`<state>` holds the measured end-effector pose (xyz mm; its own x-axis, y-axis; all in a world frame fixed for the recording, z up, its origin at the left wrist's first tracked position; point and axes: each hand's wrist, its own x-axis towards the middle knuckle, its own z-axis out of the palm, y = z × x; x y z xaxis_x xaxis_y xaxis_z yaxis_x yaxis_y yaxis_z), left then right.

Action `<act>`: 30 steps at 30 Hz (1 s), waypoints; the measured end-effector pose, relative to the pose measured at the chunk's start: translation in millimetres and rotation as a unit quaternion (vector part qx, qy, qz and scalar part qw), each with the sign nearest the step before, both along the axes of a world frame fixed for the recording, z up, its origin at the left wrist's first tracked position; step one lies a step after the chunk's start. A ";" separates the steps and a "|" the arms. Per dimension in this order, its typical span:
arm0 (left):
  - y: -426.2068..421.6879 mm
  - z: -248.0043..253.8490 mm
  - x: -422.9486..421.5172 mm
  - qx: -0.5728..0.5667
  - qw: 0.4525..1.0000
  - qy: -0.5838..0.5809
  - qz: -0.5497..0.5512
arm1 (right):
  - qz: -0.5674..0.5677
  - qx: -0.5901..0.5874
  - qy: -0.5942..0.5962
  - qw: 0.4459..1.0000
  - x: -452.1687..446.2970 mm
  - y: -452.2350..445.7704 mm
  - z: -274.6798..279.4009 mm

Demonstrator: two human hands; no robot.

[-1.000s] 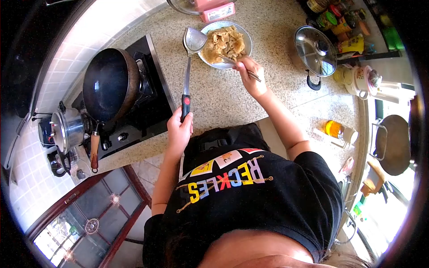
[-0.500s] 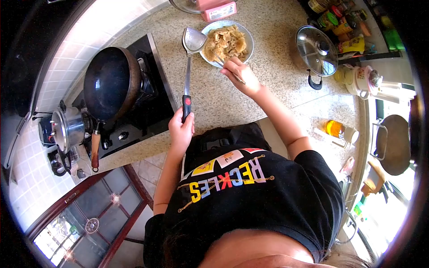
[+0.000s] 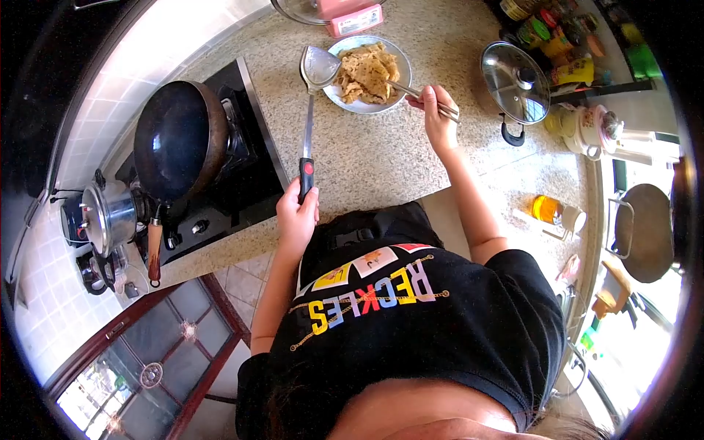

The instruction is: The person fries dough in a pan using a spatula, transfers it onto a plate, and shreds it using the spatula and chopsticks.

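A white plate (image 3: 402, 64) on the speckled counter holds a heap of light-brown cooked food (image 3: 369, 73). My right hand (image 3: 438, 121), to the plate's right, is closed around metal chopsticks (image 3: 408, 91), whose tips touch the right side of the food. Closed on the black handle of a metal spatula (image 3: 308, 121) is my left hand (image 3: 298, 213), near the counter's front edge. The spatula's blade lies at the plate's left rim, beside the food.
A black wok (image 3: 172, 139) sits on the stove (image 3: 242, 183) at left, with a silver pot (image 3: 110, 213) beside it. A glass-lidded pot (image 3: 515, 84) stands right of the plate. Behind the plate is a pink box (image 3: 356, 20). An orange-yellow bottle (image 3: 544, 209) is at right.
My right hand has moved right with the chopsticks, which now point in from the right. The food's top has changed shape, with a broad flat piece uppermost. My left hand has hardly moved.
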<state>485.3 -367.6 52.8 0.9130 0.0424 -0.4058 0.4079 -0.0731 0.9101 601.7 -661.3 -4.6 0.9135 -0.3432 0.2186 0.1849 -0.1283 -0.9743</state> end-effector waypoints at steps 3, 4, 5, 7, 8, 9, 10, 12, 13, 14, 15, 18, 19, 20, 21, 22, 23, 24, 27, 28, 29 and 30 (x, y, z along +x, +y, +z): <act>-1.7 -1.7 4.5 0.010 0.999 0.009 -0.030 | 0.023 0.129 0.038 0.991 -1.5 -6.3 16.0; -2.5 -2.3 6.1 0.010 0.999 0.009 -0.031 | 0.022 0.129 0.037 0.991 -0.4 -8.5 21.6; -4.0 -2.6 7.4 0.024 0.999 0.005 -0.042 | 0.029 0.138 0.034 0.989 -0.3 -12.0 25.4; -10.1 -0.5 8.1 0.046 0.997 -0.016 -0.054 | 0.048 0.110 0.038 0.992 0.6 -18.8 24.2; -10.7 -1.7 8.9 0.046 0.997 -0.017 -0.055 | 0.046 0.110 0.037 0.992 1.4 -16.8 26.0; -11.2 -4.6 9.7 0.064 0.995 -0.025 -0.067 | 0.073 0.087 0.047 0.992 2.4 -12.2 29.2; -12.1 -7.4 10.9 0.082 0.993 -0.033 -0.079 | 0.100 0.063 0.056 0.991 3.6 -9.1 31.2; -12.4 -10.7 12.2 0.088 0.991 -0.044 -0.088 | 0.129 0.008 0.054 0.990 7.4 0.5 31.6; -11.9 -12.6 12.4 0.095 0.989 -0.053 -0.095 | 0.116 0.001 0.043 0.992 10.8 6.6 29.4; -10.9 -17.0 13.2 0.096 0.989 -0.054 -0.095 | 0.104 -0.006 0.033 0.994 15.5 9.9 24.2; -9.6 -21.5 14.4 0.112 0.986 -0.073 -0.101 | 0.105 -0.005 0.032 0.994 21.8 10.7 13.9; -7.6 -23.2 15.6 0.130 0.982 -0.087 -0.106 | 0.066 -0.058 -0.006 0.996 32.2 14.6 -2.2; -7.6 -22.7 16.0 0.131 0.983 -0.081 -0.104 | 0.041 -0.129 -0.011 0.991 32.2 14.9 -3.2; -6.5 -24.8 15.5 0.131 0.983 -0.082 -0.104 | 0.015 -0.199 -0.016 0.980 31.5 16.0 -1.0; -5.0 -28.8 14.6 0.145 0.979 -0.095 -0.105 | 0.016 -0.199 -0.017 0.980 30.5 17.2 1.6; -4.1 -31.3 13.5 0.159 0.976 -0.108 -0.106 | 0.012 -0.207 -0.030 0.978 28.1 18.1 4.6; -3.8 -31.2 12.3 0.159 0.976 -0.108 -0.106 | 0.008 -0.215 -0.043 0.976 25.2 18.9 7.4; -3.4 -31.0 11.6 0.169 0.971 -0.129 -0.107 | 0.008 -0.215 -0.045 0.975 23.2 19.6 10.3; -5.6 -25.4 13.1 0.181 0.966 -0.143 -0.115 | 0.016 -0.286 -0.077 0.955 13.9 22.6 14.7; -7.6 -22.0 14.6 0.183 0.965 -0.139 -0.123 | 0.016 -0.286 -0.078 0.955 12.0 24.7 16.1; -10.4 -19.4 15.1 0.182 0.966 -0.138 -0.122 | 0.036 -0.296 -0.092 0.950 9.6 26.9 17.5; -13.4 -16.8 15.8 0.209 0.958 -0.145 -0.131 | 0.054 -0.305 -0.106 0.945 8.4 27.8 18.2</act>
<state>501.1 -381.0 36.1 0.9864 -0.1007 -0.1302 0.0591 -0.5212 0.8514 610.1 -633.5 13.6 0.8494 -0.0020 0.5278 0.4113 -0.6240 -0.6644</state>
